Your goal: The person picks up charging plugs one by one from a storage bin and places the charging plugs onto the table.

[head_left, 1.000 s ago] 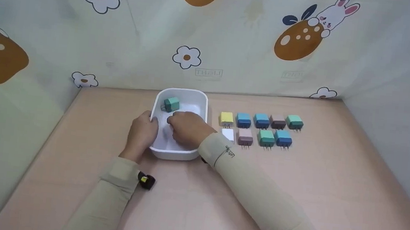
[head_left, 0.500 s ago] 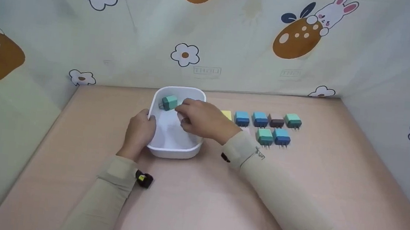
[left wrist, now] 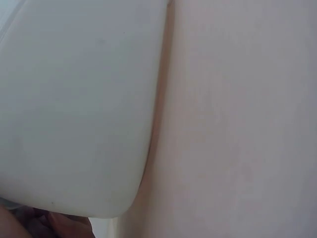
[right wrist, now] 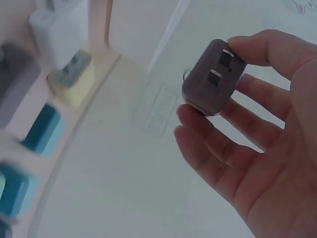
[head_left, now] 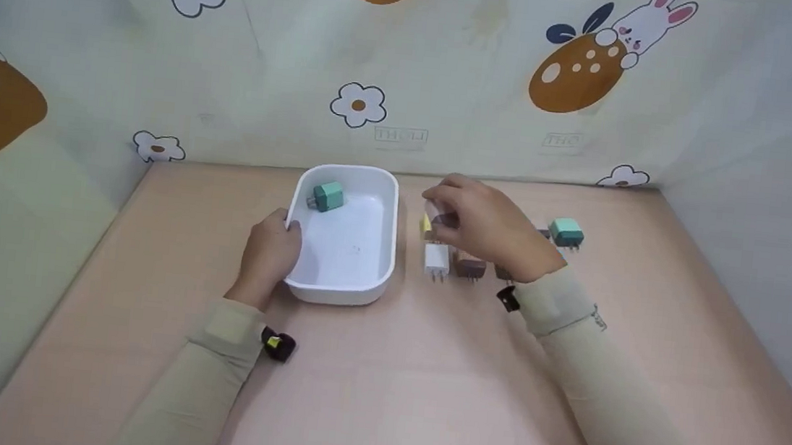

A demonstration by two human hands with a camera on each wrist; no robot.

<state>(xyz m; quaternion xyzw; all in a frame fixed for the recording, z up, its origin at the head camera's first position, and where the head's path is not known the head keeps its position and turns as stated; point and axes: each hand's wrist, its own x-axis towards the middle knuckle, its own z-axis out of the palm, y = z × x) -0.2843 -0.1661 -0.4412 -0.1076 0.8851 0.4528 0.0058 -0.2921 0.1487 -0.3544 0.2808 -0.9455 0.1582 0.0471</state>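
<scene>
With fingers and thumb, my left hand (head_left: 274, 247) grips the left rim of a white plastic box (head_left: 336, 297). One two-tone green charger (head_left: 329, 196) lies tilted inside near the far left corner. My right hand (head_left: 487, 220) is raised over the rows of chargers to the right of the box. Between its thumb and fingers it pinches a charger (right wrist: 213, 77), whose mauve-grey end with two USB ports faces the right wrist camera. The left wrist view shows mostly the box's outer wall (left wrist: 79, 109), with a bit of the hand at the lower left corner.
Beneath the right hand stand a white charger (head_left: 437, 259), a brownish charger (head_left: 470, 264) and a partly covered yellow charger (right wrist: 74, 82). A green charger (head_left: 566, 232) ends the back row; blue chargers (right wrist: 44, 129) are hidden from the head view. Behind the tabletop (head_left: 379, 395) hangs a printed curtain (head_left: 274, 58).
My right hand has lifted out of the box and moved right over the charger rows, with a charger now visible in its fingers. The left hand stays on the box's rim.
</scene>
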